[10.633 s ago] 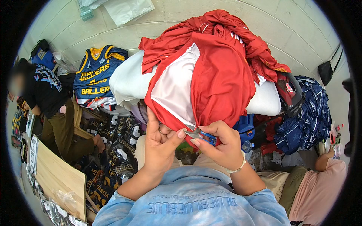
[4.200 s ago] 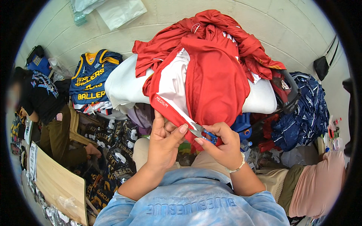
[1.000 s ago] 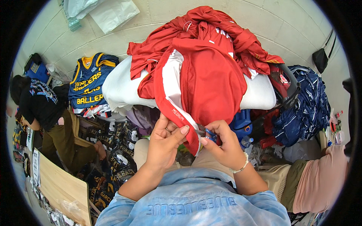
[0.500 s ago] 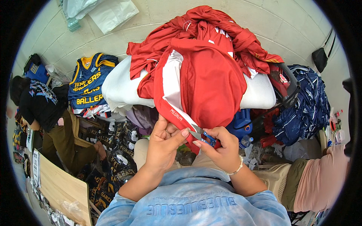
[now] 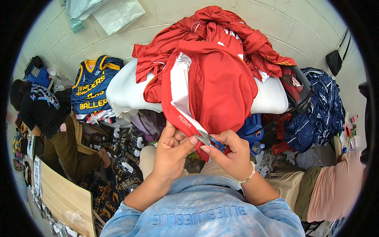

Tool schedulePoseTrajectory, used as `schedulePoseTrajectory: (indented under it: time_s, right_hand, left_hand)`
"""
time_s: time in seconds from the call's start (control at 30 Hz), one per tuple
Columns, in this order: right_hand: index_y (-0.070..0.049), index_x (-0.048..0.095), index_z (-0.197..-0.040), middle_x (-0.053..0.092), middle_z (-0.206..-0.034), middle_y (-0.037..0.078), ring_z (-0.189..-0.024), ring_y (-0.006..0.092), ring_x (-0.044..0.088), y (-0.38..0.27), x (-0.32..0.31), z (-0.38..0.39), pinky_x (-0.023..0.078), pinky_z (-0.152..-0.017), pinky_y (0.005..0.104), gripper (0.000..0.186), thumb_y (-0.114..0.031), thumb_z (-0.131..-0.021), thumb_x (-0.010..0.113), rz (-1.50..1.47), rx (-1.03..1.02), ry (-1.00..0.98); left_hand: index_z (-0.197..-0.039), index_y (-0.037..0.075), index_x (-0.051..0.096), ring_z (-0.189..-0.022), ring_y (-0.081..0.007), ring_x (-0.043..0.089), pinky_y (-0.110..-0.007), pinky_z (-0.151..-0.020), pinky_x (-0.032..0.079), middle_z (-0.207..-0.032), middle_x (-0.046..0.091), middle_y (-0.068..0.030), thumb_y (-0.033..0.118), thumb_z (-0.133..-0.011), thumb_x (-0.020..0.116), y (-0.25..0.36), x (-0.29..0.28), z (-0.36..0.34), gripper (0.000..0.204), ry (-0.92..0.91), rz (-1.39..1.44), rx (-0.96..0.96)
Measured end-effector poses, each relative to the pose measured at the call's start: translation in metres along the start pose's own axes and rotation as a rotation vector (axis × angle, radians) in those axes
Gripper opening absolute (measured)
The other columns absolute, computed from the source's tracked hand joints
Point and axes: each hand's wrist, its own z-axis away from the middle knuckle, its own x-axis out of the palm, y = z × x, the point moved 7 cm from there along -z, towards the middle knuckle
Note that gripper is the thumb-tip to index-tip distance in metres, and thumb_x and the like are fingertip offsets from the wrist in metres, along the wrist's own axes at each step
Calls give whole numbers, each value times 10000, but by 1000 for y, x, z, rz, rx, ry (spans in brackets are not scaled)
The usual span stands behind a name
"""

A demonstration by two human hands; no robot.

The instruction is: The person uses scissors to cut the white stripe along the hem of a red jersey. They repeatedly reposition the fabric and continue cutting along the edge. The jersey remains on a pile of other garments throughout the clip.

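Observation:
A red and white garment [image 5: 223, 85] lies draped over a white padded surface in front of me, its hem hanging toward my lap. My left hand [image 5: 173, 148] pinches the hem near some white lettering, thumb against the cloth. In my right hand [image 5: 233, 152] is a pair of small thread snips [image 5: 215, 143] with blue handles, gripped between thumb and fingers. Their metal blades point left and meet the hem right beside my left thumb tip. The exact spot between the blades is hard to make out.
More red garments [image 5: 213, 21] are heaped behind. A navy and yellow jersey [image 5: 94, 85] lies at left, dark blue printed garments [image 5: 316, 110] at right. A seated person [image 5: 43, 106] is at far left, another person's pink clothing [image 5: 335, 189] at right. A wooden board [image 5: 65, 189] leans lower left.
The blades of the snips have come closer together at the hem. Both hands and the garment stay in nearly the same place.

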Motion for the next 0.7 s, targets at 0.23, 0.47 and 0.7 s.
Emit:
schedulePoseTrajectory:
  time_s: [0.23,0.47,0.7]
  right_hand:
    - [-11,576,-832,627,-698,89,-571,120,578,6,2,-1,450,-526,253,237,-159,-811,760,-42,114,-32]
    - [-36,556,-872,573,-688,77,-584,126,537,20,10,1,426,-538,266,218,-144,-819,738,-106,161,-212]
    - [-36,556,-882,599,-693,89,-624,171,610,16,-5,1,471,-567,289,263,-191,-801,752,-3,165,-241]
  left_hand:
    - [-1486,124,221,-992,-141,623,-281,-830,527,-1117,614,-69,-62,-876,573,-2,2,1,728,19,43,-33]
    - [-1498,139,174,-1047,-161,615,-320,-891,530,-1200,579,-68,-52,-887,558,-6,3,-7,747,8,147,-49]
    - [-1504,147,160,-1046,-163,627,-311,-868,559,-1230,569,-78,-39,-900,543,-6,-3,-14,739,41,132,-88]
